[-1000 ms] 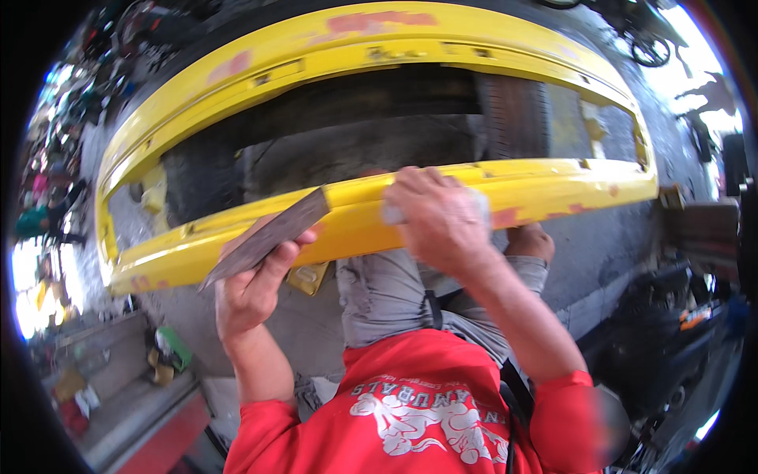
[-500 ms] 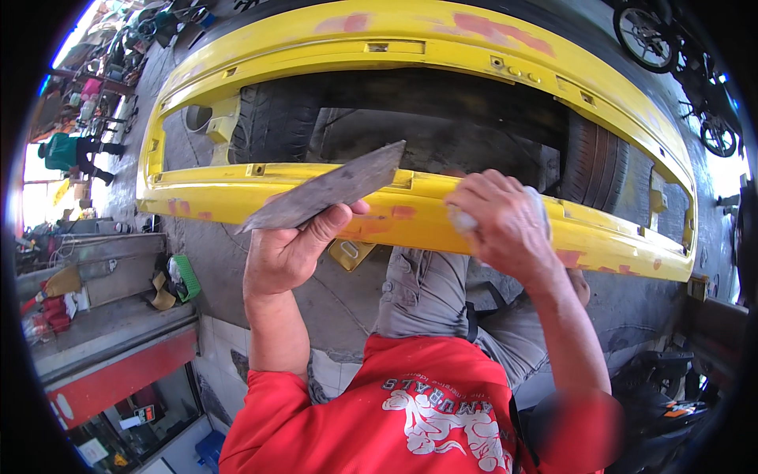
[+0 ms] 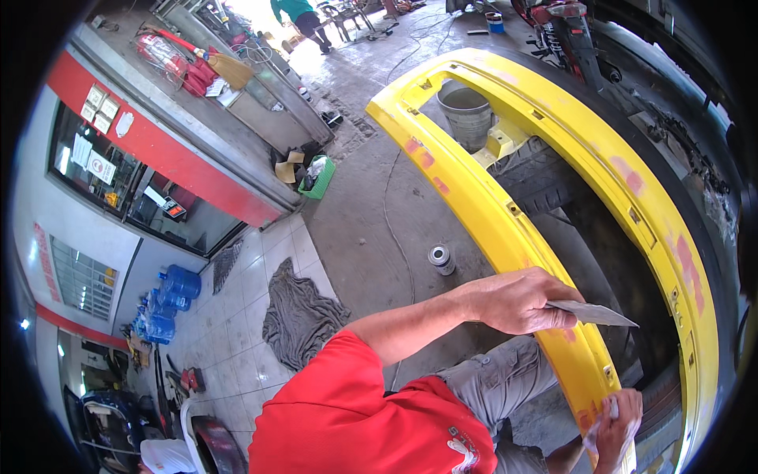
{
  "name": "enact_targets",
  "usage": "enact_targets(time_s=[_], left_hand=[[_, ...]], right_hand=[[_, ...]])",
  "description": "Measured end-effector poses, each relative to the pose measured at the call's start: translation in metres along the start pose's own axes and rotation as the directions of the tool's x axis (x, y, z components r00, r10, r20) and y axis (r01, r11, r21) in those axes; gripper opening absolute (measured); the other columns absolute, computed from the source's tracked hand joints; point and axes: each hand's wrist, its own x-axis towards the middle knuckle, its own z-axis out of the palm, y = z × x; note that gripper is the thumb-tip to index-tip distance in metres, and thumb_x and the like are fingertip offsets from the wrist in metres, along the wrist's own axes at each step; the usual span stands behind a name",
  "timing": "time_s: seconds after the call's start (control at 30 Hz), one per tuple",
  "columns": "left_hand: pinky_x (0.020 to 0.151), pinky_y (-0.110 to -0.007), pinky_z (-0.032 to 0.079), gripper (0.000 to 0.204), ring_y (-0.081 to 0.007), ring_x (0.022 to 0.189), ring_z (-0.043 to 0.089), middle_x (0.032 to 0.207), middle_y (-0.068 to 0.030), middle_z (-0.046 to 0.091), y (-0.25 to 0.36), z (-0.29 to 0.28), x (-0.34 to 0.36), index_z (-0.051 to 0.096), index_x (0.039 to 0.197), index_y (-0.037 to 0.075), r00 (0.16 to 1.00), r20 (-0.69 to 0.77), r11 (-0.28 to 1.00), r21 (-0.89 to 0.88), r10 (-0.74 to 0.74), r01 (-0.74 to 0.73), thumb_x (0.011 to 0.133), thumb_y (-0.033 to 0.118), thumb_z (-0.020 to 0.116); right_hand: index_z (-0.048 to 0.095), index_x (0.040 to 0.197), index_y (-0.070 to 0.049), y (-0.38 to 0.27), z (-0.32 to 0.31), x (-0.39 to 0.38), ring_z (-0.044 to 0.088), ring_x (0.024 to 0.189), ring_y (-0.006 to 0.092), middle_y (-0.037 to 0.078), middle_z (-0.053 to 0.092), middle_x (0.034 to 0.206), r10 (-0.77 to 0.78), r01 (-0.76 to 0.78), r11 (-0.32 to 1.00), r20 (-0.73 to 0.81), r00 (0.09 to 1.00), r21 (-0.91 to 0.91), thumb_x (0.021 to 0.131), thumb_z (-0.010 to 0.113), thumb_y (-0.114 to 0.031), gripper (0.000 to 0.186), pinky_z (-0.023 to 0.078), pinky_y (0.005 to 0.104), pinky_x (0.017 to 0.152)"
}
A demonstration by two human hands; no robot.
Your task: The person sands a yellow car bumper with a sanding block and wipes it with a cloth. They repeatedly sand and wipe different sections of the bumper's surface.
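A large yellow vehicle bumper (image 3: pixel 497 213) with long openings lies across tyres in front of me. Reddish filler patches (image 3: pixel 688 272) mark its surface. My left hand (image 3: pixel 517 302) is closed around a thin grey flat plate (image 3: pixel 598 313), held above the near rail and seen almost edge-on. Lower down the same rail, my right hand (image 3: pixel 621 426) grips a whitish cloth (image 3: pixel 590 440) against the yellow surface, beside a reddish patch. The fingers hide part of this cloth.
A small can (image 3: pixel 442 261) stands on the floor left of the bumper, and a grey bucket (image 3: pixel 466 114) behind its far end. A dark crumpled cloth (image 3: pixel 296 316) lies on the tiles. Further off are a green basket (image 3: pixel 317 178), blue water jugs (image 3: pixel 180 284) and a person (image 3: pixel 304 17).
My view has swung left, so the bumper now runs diagonally on the right. The plate has turned from its broad face to nearly edge-on. Both hands keep their hold.
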Motion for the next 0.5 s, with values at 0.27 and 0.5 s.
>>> enact_targets(time_s=[0.27,0.5], left_hand=[[0.088,-0.04,0.063,0.036,-0.0283,0.105,0.083,0.118,-0.0149,0.087,-0.01,0.007,-0.002,0.078,0.137,0.002,0.999,-0.032,0.999,-0.003,0.035,-0.035,0.114,0.029,0.073],[0.091,-0.036,0.063,0.022,-0.0213,0.102,0.08,0.111,-0.0113,0.085,-0.012,0.018,0.013,0.083,0.12,-0.001,0.999,-0.032,1.0,0.02,-0.008,0.009,0.113,0.018,0.076]], right_hand=[[0.076,0.108,-0.002,-0.025,0.014,0.007,0.068,0.11,0.0492,0.021,0.074,0.112,-0.104,0.105,0.994,-0.151,0.983,0.001,0.091,0.081,-0.016,0.023,0.055,0.0594,0.101],[0.073,0.12,-0.006,-0.082,0.063,0.052,0.072,0.116,0.0342,0.011,0.072,0.12,-0.053,0.056,0.998,-0.126,0.991,0.02,0.088,0.073,-0.005,0.032,0.059,0.0477,0.102]])
